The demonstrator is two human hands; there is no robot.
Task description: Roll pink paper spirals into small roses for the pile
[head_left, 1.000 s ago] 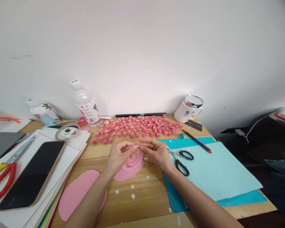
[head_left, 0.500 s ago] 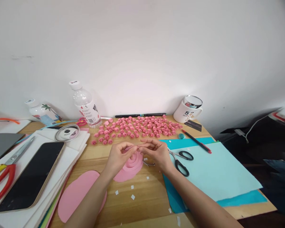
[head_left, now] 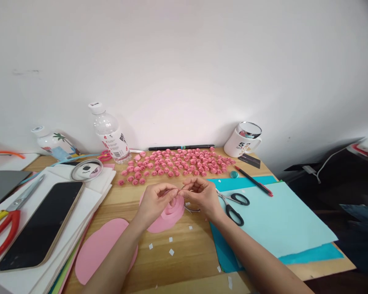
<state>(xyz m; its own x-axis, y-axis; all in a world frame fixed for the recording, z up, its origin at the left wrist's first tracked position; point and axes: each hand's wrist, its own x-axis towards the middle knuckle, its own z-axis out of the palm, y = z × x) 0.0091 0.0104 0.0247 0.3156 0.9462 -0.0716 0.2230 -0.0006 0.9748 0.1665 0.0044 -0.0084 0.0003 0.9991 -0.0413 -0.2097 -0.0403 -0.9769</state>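
Note:
My left hand (head_left: 157, 203) and my right hand (head_left: 201, 197) meet over the middle of the table, fingertips pinched close together. Between them they hold one end of a pink paper spiral strip (head_left: 168, 219), whose coils hang and lie just below the fingers. The exact bit in the fingertips is mostly hidden. Behind the hands lie many small rolled pink paper roses (head_left: 171, 163). A pink paper disc (head_left: 102, 249) rests under my left forearm. Black-handled scissors (head_left: 234, 210) lie beside my right wrist, on light blue paper sheets (head_left: 276, 220).
At left, a phone (head_left: 43, 224) and red-yellow scissors (head_left: 9, 228) lie on a paper stack (head_left: 95, 200). A water bottle (head_left: 112, 136), a black pen (head_left: 180, 147) and a white mug (head_left: 241, 141) line the wall. Small white squares (head_left: 171, 252) dot the table. A red-black pen (head_left: 254, 181) lies right.
My right hand's fingers have curled in more, and both hands' fingertips shift slightly at the strip's end. The spiral's coils look a little tighter. Other things stay put.

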